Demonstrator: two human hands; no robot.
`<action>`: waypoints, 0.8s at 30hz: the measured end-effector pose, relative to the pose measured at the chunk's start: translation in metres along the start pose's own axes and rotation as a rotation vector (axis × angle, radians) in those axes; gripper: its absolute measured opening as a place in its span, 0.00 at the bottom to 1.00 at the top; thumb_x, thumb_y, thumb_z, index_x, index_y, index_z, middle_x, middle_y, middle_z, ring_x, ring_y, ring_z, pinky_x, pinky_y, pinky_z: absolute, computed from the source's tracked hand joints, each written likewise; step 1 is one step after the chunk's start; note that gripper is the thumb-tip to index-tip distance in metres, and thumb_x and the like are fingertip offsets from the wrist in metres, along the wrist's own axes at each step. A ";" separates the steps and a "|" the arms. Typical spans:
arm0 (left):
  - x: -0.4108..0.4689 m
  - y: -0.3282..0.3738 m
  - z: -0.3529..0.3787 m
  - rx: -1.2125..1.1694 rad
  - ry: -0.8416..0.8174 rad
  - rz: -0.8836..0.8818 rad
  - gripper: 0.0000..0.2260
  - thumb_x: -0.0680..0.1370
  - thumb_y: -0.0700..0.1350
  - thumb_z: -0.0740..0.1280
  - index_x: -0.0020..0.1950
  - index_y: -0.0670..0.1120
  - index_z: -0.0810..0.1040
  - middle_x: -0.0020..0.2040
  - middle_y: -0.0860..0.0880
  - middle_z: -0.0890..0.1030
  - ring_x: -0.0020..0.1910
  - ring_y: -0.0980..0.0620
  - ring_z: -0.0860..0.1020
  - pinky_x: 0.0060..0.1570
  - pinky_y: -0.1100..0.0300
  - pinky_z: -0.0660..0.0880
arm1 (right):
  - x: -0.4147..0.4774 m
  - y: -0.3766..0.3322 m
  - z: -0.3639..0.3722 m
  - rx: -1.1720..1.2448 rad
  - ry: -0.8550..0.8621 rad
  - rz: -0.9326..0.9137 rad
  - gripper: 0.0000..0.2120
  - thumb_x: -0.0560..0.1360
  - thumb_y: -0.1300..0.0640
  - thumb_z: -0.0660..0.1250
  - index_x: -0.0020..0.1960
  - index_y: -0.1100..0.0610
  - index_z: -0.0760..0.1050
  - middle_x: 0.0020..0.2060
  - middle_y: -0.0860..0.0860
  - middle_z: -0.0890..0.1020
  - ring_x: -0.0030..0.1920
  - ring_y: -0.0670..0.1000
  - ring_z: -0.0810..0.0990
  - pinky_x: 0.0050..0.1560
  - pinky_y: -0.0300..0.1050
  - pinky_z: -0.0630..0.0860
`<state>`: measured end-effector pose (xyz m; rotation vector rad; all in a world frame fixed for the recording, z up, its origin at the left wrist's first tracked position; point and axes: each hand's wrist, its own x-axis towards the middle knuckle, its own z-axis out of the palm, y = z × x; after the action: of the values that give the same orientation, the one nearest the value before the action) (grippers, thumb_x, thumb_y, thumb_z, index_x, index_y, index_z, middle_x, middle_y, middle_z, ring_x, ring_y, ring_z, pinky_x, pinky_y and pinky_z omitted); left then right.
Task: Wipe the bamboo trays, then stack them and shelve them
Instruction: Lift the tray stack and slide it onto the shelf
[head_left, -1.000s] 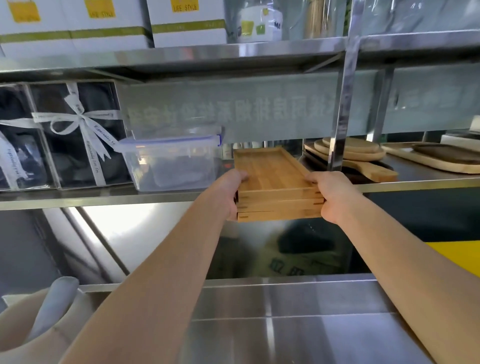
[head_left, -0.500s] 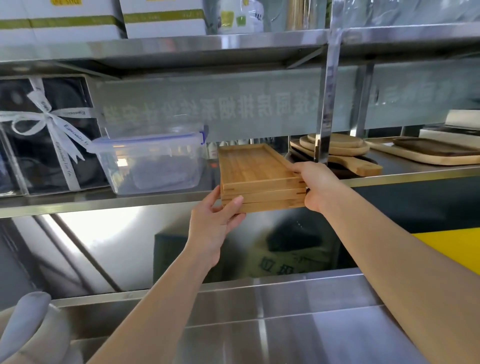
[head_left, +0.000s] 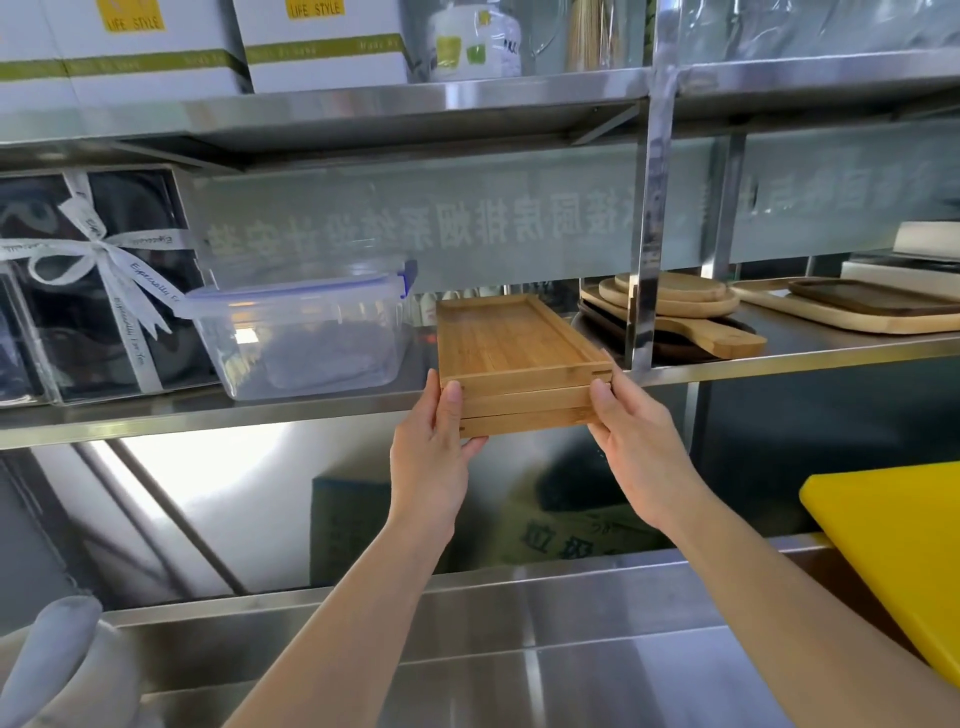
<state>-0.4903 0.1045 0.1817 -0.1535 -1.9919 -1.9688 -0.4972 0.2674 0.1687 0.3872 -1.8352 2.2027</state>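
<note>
Above the steel bench (head_left: 571, 670), the left hand (head_left: 434, 457) and right hand (head_left: 636, 441) grip the near corners of a stack of 3 bamboo trays (head_left: 511, 353), fingers (head_left: 453, 400) curled narrowly around its front edge. The stack lies on the shelf (head_left: 779, 364), its near end overhanging, between a clear plastic container (head_left: 301, 332) and round wooden boards (head_left: 675, 301).
</note>
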 end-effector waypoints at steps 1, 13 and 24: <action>0.000 -0.001 0.001 -0.001 0.016 0.004 0.24 0.80 0.53 0.57 0.75 0.47 0.63 0.59 0.52 0.75 0.64 0.49 0.74 0.62 0.50 0.74 | 0.001 0.001 0.001 -0.038 0.013 -0.001 0.27 0.75 0.50 0.57 0.73 0.54 0.59 0.60 0.46 0.77 0.65 0.46 0.71 0.73 0.48 0.60; 0.031 -0.014 -0.009 0.199 -0.171 0.068 0.16 0.79 0.46 0.64 0.67 0.53 0.72 0.52 0.60 0.79 0.52 0.61 0.76 0.61 0.59 0.70 | 0.028 0.010 -0.011 -0.189 0.017 -0.027 0.19 0.79 0.55 0.56 0.68 0.56 0.67 0.50 0.44 0.79 0.60 0.49 0.75 0.71 0.52 0.64; 0.079 -0.032 -0.011 0.778 0.116 0.119 0.17 0.78 0.59 0.60 0.54 0.49 0.81 0.50 0.49 0.81 0.54 0.48 0.74 0.63 0.48 0.58 | 0.070 0.023 -0.008 -0.914 0.106 -0.074 0.24 0.79 0.46 0.50 0.71 0.54 0.63 0.68 0.55 0.71 0.69 0.54 0.66 0.69 0.54 0.57</action>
<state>-0.5723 0.0799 0.1751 0.0329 -2.4306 -0.9948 -0.5711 0.2725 0.1709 0.1319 -2.4382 1.1045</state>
